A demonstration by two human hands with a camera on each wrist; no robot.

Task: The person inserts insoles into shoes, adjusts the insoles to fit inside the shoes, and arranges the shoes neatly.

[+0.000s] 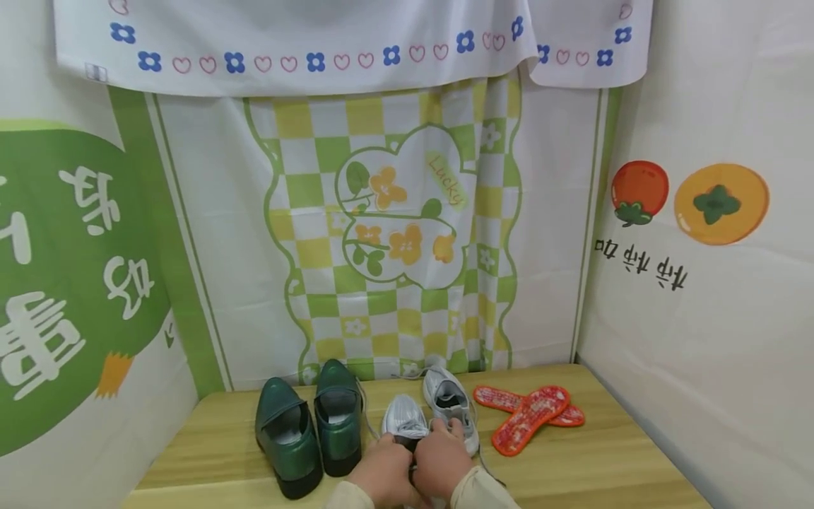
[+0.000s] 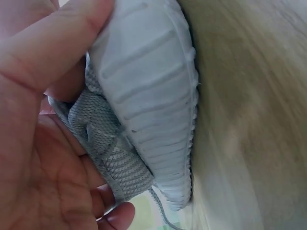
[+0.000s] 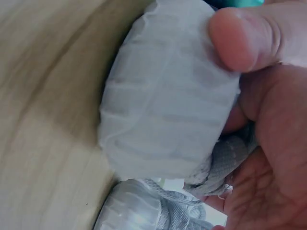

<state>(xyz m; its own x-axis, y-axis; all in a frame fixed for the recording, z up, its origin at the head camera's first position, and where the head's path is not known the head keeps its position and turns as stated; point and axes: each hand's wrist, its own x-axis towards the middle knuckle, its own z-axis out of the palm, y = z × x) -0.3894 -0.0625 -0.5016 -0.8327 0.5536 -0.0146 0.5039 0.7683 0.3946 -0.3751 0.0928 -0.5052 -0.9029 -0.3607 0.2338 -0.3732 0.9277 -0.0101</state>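
The left hand [image 1: 384,469] and right hand [image 1: 442,459] both grip the grey shoe [image 1: 403,416], whose soft collar [image 2: 101,165] could fold inward if they press down on it unevenly.

Here on my head view, left hand [image 1: 384,470] and right hand [image 1: 443,459] work close together at bottom centre, cream-sleeved forearms [image 1: 483,491] angling up from the lower edge. Over on my left wrist feed, the left thumb [image 2: 62,43] stretches across the upper left, fingers [image 2: 117,218] curled below in a grip; and there's the right thumb [image 3: 235,43], pressing at upper right, palm [image 3: 283,182] beneath it, gripping too!
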